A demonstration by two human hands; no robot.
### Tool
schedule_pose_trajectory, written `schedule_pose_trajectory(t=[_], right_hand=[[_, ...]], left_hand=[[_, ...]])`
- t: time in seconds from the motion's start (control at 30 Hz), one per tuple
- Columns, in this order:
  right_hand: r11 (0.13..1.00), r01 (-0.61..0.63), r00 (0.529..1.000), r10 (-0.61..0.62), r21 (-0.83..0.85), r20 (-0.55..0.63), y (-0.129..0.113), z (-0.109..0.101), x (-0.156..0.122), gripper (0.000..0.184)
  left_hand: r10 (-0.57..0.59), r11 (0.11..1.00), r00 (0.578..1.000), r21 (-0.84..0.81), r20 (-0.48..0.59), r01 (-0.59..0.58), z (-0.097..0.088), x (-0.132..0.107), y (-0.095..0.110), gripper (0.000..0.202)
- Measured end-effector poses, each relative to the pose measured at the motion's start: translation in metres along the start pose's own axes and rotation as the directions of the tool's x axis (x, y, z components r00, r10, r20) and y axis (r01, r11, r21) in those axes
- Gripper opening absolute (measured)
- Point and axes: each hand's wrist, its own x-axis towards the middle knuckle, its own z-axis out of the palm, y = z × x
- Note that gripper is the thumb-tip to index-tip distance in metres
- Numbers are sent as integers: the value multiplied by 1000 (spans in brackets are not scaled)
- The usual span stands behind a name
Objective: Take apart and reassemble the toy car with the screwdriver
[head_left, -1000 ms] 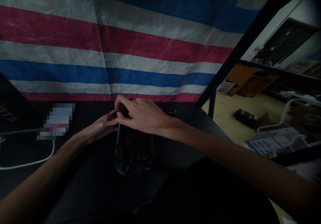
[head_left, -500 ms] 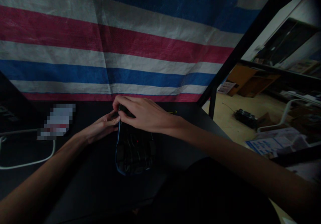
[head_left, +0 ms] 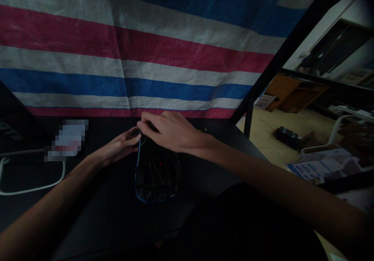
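A toy car [head_left: 157, 171] lies upside down on the dark table, its black underside with wheels facing up and a blue body edge showing around it. A small red spot sits near the middle of the underside. My left hand [head_left: 124, 144] grips the car's far left side, fingers against the blue edge. From above, my right hand [head_left: 171, 130] reaches over the far end, thumb and forefinger pinched together at the far left corner. Whatever lies between those fingertips is hidden.
Behind the table [head_left: 117, 210] hangs a striped red, white and blue sheet [head_left: 163, 50]. On the left are a blurred pale packet [head_left: 68, 138] and a white metal frame [head_left: 37, 191]. A thin yellow-and-black item [head_left: 203, 129] lies behind my right wrist. Boxes and papers [head_left: 318, 169] are at right.
My right hand has shifted slightly to the right, and its thumb and forefinger have come closer together. A dark round part visible between them earlier is now hidden. My left hand stays at the car's side.
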Motion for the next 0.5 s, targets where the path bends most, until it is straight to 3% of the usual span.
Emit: schedule_pose_trajectory(t=[0.1,0.27,0.5], right_hand=[[998,37,999,-36,49,-27,-3,0,-4,27],[991,113,992,-109,65,-67,-6,3,-4,34],[998,-14,997,9,-67,-79,-4,14,2,29]], left_hand=[[15,1000,1000,18,-7,-14,-2,0,0,66],[32,999,999,36,3,-32,-5,2,-3,66],[20,1000,1000,-4,7,-20,-5,1,-6,62]])
